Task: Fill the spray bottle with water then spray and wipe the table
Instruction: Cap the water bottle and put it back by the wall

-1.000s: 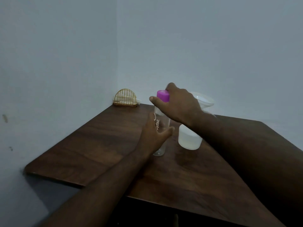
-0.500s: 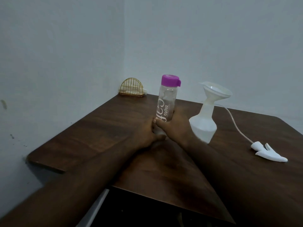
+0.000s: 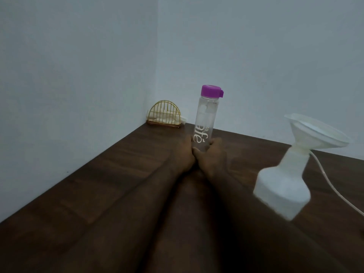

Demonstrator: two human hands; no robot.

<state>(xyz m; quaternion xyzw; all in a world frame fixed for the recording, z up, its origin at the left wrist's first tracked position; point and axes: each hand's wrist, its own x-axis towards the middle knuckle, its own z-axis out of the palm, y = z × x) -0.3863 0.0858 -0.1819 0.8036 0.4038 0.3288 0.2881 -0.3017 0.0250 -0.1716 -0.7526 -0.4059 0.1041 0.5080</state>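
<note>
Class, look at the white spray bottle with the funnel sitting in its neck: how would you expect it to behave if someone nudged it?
The spray bottle probably tips easily: the wide funnel makes it top-heavy. It looks like thin plastic, so likely light. The funnel seems only to rest in the neck and might fall out.

White spray bottle [image 3: 283, 191] stands upright, funnel [image 3: 315, 133] in its neck, near the counter's [image 3: 98, 184] right edge; purple-capped clear water bottle [image 3: 205, 119] upright toward the back corner
</note>
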